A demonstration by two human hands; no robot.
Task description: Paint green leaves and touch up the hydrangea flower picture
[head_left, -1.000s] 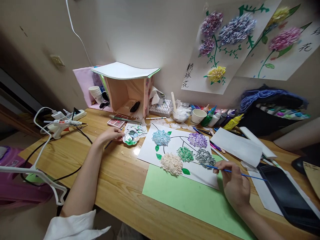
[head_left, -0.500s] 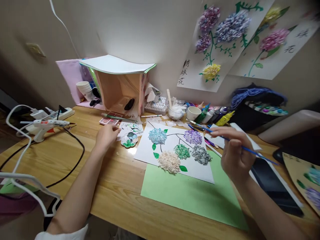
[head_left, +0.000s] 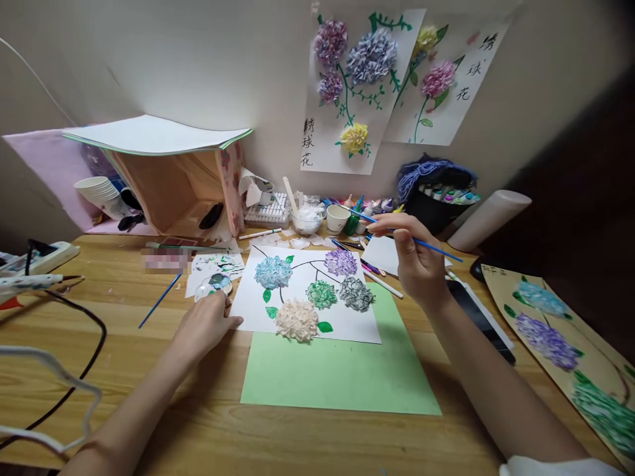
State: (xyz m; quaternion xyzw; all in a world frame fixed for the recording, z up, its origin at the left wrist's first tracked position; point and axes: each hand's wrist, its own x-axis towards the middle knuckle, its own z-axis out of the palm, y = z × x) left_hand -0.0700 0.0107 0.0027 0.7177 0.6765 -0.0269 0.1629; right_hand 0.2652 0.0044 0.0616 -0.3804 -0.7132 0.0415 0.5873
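Note:
My right hand (head_left: 421, 264) is raised over the right of the white sheet, closed on a thin blue paintbrush (head_left: 445, 252), its bristle end pointing left. My left hand (head_left: 208, 324) rests on the table beside the sheet's left edge. Its fingers bend at the near edge of a small flower-shaped paint palette (head_left: 202, 289), and the thumb sticks out apart toward the paper. The white sheet (head_left: 342, 328) bears drawn stems, painted green leaves and textured flower heads in blue, purple, green, grey and cream (head_left: 296, 320). Underneath lies a green sheet (head_left: 337, 380).
Another blue brush (head_left: 159, 301) lies at left, near a glue gun (head_left: 30, 284) and cables. A paint-marked paper (head_left: 198, 264), a white cup (head_left: 337, 219) and paint bottles stand behind. A dark tablet-like device (head_left: 479, 320) and a tan flower picture (head_left: 501, 284) are at right.
The view has turned right. My left hand has moved from beside the pink box to the palette, and the blue brush at left now shows. My right hand still holds its brush raised.

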